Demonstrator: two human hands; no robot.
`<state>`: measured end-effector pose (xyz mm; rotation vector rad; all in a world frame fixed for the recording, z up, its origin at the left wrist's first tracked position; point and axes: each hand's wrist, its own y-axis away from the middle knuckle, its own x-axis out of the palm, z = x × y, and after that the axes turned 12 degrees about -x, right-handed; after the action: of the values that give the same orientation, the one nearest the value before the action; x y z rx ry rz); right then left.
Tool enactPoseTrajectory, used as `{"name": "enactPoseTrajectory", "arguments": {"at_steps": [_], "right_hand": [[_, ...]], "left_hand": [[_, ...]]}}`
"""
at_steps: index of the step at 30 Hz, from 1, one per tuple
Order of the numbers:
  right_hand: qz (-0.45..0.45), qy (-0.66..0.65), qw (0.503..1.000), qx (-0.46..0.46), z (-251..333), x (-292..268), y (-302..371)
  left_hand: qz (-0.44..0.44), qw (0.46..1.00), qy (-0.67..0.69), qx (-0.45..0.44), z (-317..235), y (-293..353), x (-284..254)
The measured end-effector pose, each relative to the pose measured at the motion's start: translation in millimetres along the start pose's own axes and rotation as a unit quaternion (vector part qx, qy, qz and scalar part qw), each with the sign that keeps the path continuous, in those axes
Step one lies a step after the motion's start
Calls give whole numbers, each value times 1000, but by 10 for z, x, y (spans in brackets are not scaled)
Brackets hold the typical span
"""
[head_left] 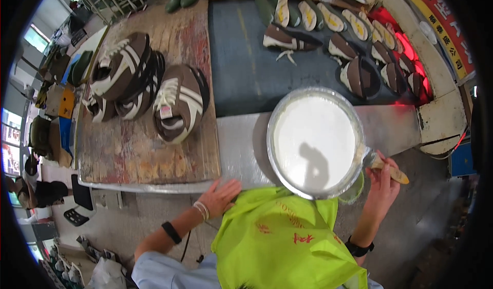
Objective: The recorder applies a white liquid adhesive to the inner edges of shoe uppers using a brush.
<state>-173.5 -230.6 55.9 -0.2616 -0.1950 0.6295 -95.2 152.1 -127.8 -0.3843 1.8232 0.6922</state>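
My right hand (383,185) is closed round the wooden handle of a brush (393,172). The brush's bristle end lies at the right rim of a round metal pot (270,150), which holds a white liquid (308,124) with a shadow across it. At the table's front edge, left of the pot, my left hand (222,197) rests with its fingers stretched out and nothing in it. Beyond that hand, several brown sneakers with white stripes (179,104) sit on a worn board (154,168), some stacked on others.
Behind the pot runs a dark conveyor belt (236,73) carrying brown shoe uppers (290,38) and pale soles (331,17). Red light glows by a cream machine housing (441,101) at the right. A metal rack (115,4) stands far left. A yellow-green apron (277,232) covers my front.
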Motion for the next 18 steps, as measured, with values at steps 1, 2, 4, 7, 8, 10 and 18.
{"name": "enactPoseTrajectory", "arguments": {"at_steps": [1,2,4,7,8,10,18], "right_hand": [[-5,-2,1000,3,-21,8,0],[-8,-11,1000,-8,-34,33,7],[5,7,1000,22,-29,57,43],[8,-6,999,40,-61,47,49],[15,-7,999,34,-49,43,55],[-2,0,999,41,-45,95,63],[6,17,999,34,-27,212,-6]], "left_hand": [[4,1000,-10,-6,26,-1,38],[3,1000,-7,-22,-1,17,81],[-10,999,16,-50,-92,-53,99],[-45,993,63,-92,-134,-415,87],[-59,990,69,-104,-163,-548,69],[-76,990,45,-112,-171,-817,-3],[-152,977,1,-150,150,-1855,-365]]}}
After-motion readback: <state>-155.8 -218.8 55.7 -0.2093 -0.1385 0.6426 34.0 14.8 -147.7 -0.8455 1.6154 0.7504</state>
